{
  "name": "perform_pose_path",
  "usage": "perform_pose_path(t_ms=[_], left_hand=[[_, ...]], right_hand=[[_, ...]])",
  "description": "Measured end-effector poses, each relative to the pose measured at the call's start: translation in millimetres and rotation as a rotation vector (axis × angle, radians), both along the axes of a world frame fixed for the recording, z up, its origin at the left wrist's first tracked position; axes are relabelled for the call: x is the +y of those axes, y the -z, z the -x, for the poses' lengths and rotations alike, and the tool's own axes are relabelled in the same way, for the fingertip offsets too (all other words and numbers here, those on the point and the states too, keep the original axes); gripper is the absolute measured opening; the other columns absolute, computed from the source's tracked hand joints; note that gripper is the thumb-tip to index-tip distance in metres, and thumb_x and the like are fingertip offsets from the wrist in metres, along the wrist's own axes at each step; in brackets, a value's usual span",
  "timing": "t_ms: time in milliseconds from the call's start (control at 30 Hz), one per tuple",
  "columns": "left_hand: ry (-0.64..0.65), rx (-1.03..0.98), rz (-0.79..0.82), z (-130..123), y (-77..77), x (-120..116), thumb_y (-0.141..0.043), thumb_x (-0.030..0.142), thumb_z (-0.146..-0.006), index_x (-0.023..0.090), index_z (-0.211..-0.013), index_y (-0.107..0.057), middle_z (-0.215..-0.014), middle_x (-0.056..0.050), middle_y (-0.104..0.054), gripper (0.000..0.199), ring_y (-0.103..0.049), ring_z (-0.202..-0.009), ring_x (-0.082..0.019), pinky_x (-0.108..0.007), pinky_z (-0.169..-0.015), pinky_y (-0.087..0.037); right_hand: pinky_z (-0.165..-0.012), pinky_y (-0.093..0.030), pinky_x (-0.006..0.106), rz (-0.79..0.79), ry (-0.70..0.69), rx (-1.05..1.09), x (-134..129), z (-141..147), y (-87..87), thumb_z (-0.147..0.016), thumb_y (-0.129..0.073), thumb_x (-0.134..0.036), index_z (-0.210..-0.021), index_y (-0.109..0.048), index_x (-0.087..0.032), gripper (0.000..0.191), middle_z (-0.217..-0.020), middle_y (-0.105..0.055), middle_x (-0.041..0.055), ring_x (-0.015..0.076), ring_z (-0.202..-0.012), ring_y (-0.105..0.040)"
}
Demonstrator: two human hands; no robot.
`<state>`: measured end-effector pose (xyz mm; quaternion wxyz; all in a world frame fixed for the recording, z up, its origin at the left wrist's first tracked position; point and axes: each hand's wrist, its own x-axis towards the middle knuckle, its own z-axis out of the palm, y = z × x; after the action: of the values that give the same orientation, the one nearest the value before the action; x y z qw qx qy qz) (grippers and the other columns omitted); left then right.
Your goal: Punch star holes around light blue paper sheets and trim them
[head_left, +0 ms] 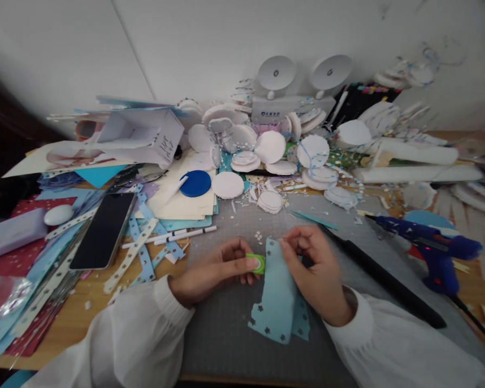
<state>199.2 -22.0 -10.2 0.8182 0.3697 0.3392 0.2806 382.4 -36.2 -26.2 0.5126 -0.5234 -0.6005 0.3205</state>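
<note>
My left hand [224, 265] grips a small lime-green craft punch [257, 263], with the thumb pressed on its top. Against the punch's right side lies the edge of a light blue paper sheet [278, 293], which has star- or flower-shaped holes along its borders. The upper right edge of this sheet is pinched between thumb and fingers of my right hand [313, 269]. Part of the paper folds behind itself at the lower right. Both hands are above a grey cutting mat [222, 345]. Tiny paper bits [258, 236] lie just beyond the punch.
A blue glue gun [436, 245] with a red light rests at right, near a long black tool [392, 280]. Left are a phone [104, 230], punched paper strips [145, 258] and pens [186, 233]. White discs [228, 185] crowd the back, beside a blue lid [195, 184].
</note>
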Motion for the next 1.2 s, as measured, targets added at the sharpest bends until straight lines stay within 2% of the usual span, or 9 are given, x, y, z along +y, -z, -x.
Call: perform_pose_path(t_ms=[333, 500, 667, 767, 900, 1000, 1200], left_hand=[[0.040, 0.021, -0.009, 0, 1.7, 1, -0.070, 0.039, -0.076, 0.012, -0.083, -0.056, -0.076, -0.003, -0.062, 0.031, -0.053, -0.063, -0.009, -0.022, -0.061, -0.040], [0.082, 0.061, -0.054, -1, 5.5, 0, -0.074, 0.036, -0.071, 0.013, -0.086, -0.057, -0.073, 0.000, -0.060, 0.033, -0.054, -0.063, -0.009, -0.023, -0.062, -0.042], [0.100, 0.088, -0.110, -1, 7.4, -3, -0.076, 0.028, -0.069, 0.014, -0.085, -0.059, -0.080, 0.001, -0.058, 0.028, -0.054, -0.074, -0.010, -0.024, -0.074, -0.042], [0.104, 0.120, -0.166, -2, 7.0, -6, -0.075, 0.028, -0.070, 0.014, -0.082, -0.058, -0.076, 0.003, -0.053, 0.025, -0.049, -0.071, -0.010, -0.022, -0.069, -0.040], [0.091, 0.137, -0.225, -3, 5.2, -9, -0.074, 0.031, -0.071, 0.014, -0.074, -0.053, -0.066, 0.004, -0.044, 0.026, -0.041, -0.062, -0.009, -0.021, -0.058, -0.035], [0.090, 0.128, -0.244, -4, 4.8, -11, -0.072, 0.031, -0.072, 0.015, -0.076, -0.052, -0.067, 0.004, -0.044, 0.026, -0.040, -0.062, -0.009, -0.021, -0.057, -0.035], [0.105, 0.138, -0.272, -3, 6.0, -12, -0.069, 0.032, -0.076, 0.015, -0.083, -0.054, -0.072, 0.002, -0.044, 0.024, -0.042, -0.067, -0.011, -0.023, -0.062, -0.035]], right_hand=[[-0.051, -0.044, 0.018, -0.065, -0.026, -0.028, 2, 2, 1.2, -0.082, -0.055, -0.012, -0.085, -0.050, -0.023, 0.013, -0.062, -0.054, -0.0068, 0.0088, -0.054, -0.054], [-0.054, -0.045, 0.018, -0.089, -0.035, -0.040, 0, 2, 1.6, -0.083, -0.054, -0.011, -0.086, -0.050, -0.023, 0.013, -0.064, -0.055, -0.0066, 0.0087, -0.056, -0.055], [-0.057, -0.047, 0.020, -0.110, -0.072, -0.070, -4, 2, 5.2, -0.085, -0.054, -0.012, -0.089, -0.050, -0.023, 0.012, -0.069, -0.058, -0.0047, 0.0101, -0.061, -0.058], [-0.059, -0.049, 0.021, -0.095, -0.154, -0.069, -6, 1, 5.2, -0.086, -0.053, -0.015, -0.095, -0.049, -0.024, 0.013, -0.073, -0.059, -0.0030, 0.0117, -0.065, -0.059], [-0.069, -0.052, 0.027, 0.014, -0.368, -0.053, -5, -4, 0.8, -0.087, -0.050, -0.017, -0.110, -0.043, -0.024, 0.025, -0.086, -0.060, 0.0016, 0.0168, -0.081, -0.062], [-0.074, -0.052, 0.028, 0.077, -0.489, -0.012, -3, -8, -1.2, -0.088, -0.048, -0.015, -0.113, -0.041, -0.026, 0.029, -0.095, -0.060, 0.0031, 0.0169, -0.089, -0.062], [-0.062, -0.048, 0.023, 0.054, -0.473, -0.048, -3, -11, 3.0, -0.088, -0.050, -0.014, -0.100, -0.044, -0.026, 0.018, -0.079, -0.057, -0.0025, 0.0122, -0.069, -0.060]])
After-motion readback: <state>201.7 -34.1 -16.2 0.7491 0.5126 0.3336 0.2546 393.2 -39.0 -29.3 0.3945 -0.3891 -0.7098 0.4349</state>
